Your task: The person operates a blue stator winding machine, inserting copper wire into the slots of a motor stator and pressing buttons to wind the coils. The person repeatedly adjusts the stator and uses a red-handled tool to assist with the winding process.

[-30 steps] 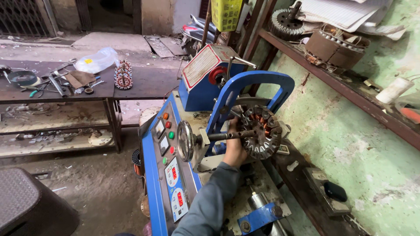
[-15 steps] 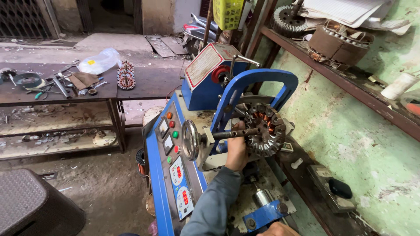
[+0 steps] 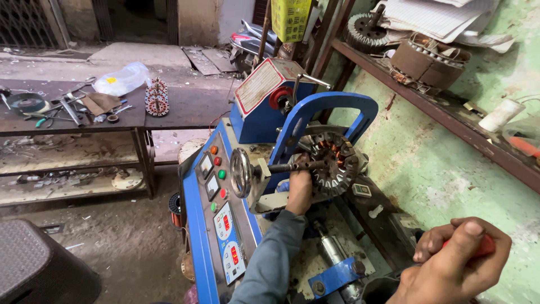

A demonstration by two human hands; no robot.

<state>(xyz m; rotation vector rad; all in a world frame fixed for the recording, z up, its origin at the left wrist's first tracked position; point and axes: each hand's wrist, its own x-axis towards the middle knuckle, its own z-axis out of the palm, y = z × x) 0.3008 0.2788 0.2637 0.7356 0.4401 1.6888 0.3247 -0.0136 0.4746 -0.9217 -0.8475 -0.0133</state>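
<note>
**Left hand at the stator, right hand on a red handle**

While the left hand (image 3: 299, 191) reaches up into the blue winding machine (image 3: 236, 225), its grip is closed around the lower left edge of the round stator (image 3: 332, 163), which sits on a horizontal shaft inside the blue arch frame (image 3: 337, 107). Copper coils show in the stator's upper slots. Grey sleeve runs down from that wrist toward the bottom edge.

Right hand (image 3: 450, 264) sits low at the right, well apart from the stator, grip wrapped tight on a red handle (image 3: 484, 245); only a short stretch of red shows past the fingers, so what kind of tool it is cannot be told.

A silver handwheel (image 3: 241, 172) stands just left of the shaft. Control panel (image 3: 222, 197) on the machine's sloped front carries coloured buttons, two small meters and two red digit displays.

Behind, a dark bench (image 3: 185, 104) holds scattered hand tools, a clear plastic bag (image 3: 121, 77) and a small wound stator (image 3: 157, 97). Rusty shelf (image 3: 450, 121) on the green wall carries more stators and papers.
</note>
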